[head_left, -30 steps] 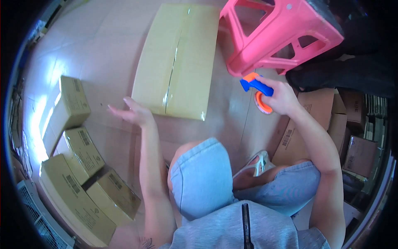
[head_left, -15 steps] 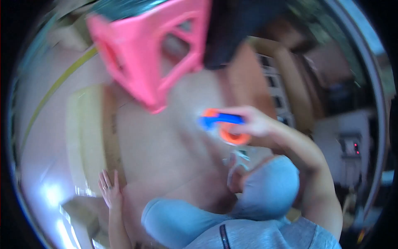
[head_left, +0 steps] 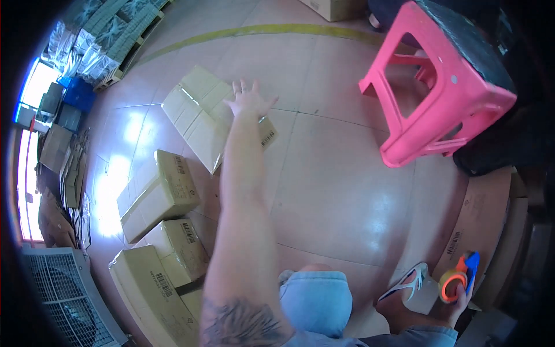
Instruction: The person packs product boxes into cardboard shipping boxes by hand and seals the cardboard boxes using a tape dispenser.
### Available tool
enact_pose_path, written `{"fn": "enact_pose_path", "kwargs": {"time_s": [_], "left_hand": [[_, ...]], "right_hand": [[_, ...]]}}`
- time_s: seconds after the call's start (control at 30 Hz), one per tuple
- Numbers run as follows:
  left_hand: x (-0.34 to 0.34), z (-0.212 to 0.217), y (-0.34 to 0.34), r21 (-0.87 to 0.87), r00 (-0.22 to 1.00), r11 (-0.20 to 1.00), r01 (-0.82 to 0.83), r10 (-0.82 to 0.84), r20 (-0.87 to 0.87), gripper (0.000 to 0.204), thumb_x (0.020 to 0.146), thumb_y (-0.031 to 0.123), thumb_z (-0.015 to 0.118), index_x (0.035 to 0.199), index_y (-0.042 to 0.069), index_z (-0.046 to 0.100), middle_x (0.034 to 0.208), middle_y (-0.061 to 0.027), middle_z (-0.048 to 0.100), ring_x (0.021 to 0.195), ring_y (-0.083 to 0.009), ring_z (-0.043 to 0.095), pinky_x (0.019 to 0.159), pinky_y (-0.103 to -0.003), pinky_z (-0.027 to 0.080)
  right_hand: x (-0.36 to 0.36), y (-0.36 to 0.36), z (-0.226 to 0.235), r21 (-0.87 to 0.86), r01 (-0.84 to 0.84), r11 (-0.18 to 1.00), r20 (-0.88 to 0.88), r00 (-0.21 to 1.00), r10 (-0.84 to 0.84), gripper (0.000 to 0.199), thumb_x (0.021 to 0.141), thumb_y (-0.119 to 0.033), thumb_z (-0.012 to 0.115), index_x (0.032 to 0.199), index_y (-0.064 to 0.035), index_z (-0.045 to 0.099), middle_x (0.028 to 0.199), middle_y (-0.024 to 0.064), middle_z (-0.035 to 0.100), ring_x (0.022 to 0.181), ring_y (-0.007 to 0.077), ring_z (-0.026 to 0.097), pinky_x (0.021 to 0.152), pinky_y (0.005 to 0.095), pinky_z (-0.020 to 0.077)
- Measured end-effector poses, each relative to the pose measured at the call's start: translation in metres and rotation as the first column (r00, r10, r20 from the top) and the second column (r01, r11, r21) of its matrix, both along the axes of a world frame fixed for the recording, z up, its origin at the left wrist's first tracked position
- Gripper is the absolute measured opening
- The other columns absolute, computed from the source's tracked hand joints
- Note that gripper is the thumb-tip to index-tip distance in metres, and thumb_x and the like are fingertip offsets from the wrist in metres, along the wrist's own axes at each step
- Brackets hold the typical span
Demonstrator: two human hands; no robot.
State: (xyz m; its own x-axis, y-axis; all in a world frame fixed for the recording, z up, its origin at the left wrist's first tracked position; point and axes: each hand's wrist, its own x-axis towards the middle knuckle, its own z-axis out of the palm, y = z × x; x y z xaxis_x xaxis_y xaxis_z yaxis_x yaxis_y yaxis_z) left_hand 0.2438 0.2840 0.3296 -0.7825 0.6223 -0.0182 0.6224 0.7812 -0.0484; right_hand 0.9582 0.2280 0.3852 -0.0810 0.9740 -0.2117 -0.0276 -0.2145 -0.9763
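My left arm stretches far forward, and my left hand (head_left: 250,101) is open with its fingers spread. It is over the far right side of a closed brown cardboard box (head_left: 199,113) lying tilted on the floor; whether the palm touches it I cannot tell. Part of that box is hidden behind my forearm. Down at the lower right, my right hand (head_left: 461,299) is closed around a tape dispenser (head_left: 473,263), orange and blue, with a roll of tape on it.
Several taped cardboard boxes (head_left: 159,194) lie left of my arm. A pink plastic stool (head_left: 396,124) stands at the far right. Below it is an open carton (head_left: 480,217). A white-framed unit with a grille (head_left: 63,289) sits at lower left; a wrapped pallet load (head_left: 104,40) stands farther back.
The view has swung, so the stool now appears farther right. My left hand has reached forward to the box. My right hand, still holding the tape dispenser, appears lower and farther right.
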Motion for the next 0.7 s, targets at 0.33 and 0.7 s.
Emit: {"fn": "enact_pose_path", "kwargs": {"time_s": [0.33,0.7], "left_hand": [[0.042,-0.052,-0.098,0.013,0.975,0.978,0.208,-0.209,0.075,0.059,0.087,0.044,0.047,0.135,0.01,0.054,0.161,-0.0157,0.016,0.148,-0.0382,0.011,0.114,-0.065,0.012],[0.038,-0.08,-0.244,0.623,0.755,0.672,-0.4,-0.145,0.64,0.073,0.087,0.037,0.065,0.145,0.006,0.034,0.152,-0.0178,0.033,0.14,-0.0316,0.032,0.113,-0.045,0.029]], "right_hand": [[0.02,0.006,-0.017,-0.185,-0.045,0.982,-0.067,0.997,0.033,0.051,0.089,-0.028,0.058,0.133,-0.0016,0.051,0.125,0.0124,0.06,0.119,0.0231,0.057,0.104,0.0386,0.0422],[-0.417,0.123,-0.208,-0.21,-0.748,0.63,-0.776,0.519,0.358,0.049,0.085,-0.029,0.06,0.125,-0.0022,0.054,0.117,0.0114,0.062,0.104,0.0275,0.059,0.093,0.0371,0.0461]]}}
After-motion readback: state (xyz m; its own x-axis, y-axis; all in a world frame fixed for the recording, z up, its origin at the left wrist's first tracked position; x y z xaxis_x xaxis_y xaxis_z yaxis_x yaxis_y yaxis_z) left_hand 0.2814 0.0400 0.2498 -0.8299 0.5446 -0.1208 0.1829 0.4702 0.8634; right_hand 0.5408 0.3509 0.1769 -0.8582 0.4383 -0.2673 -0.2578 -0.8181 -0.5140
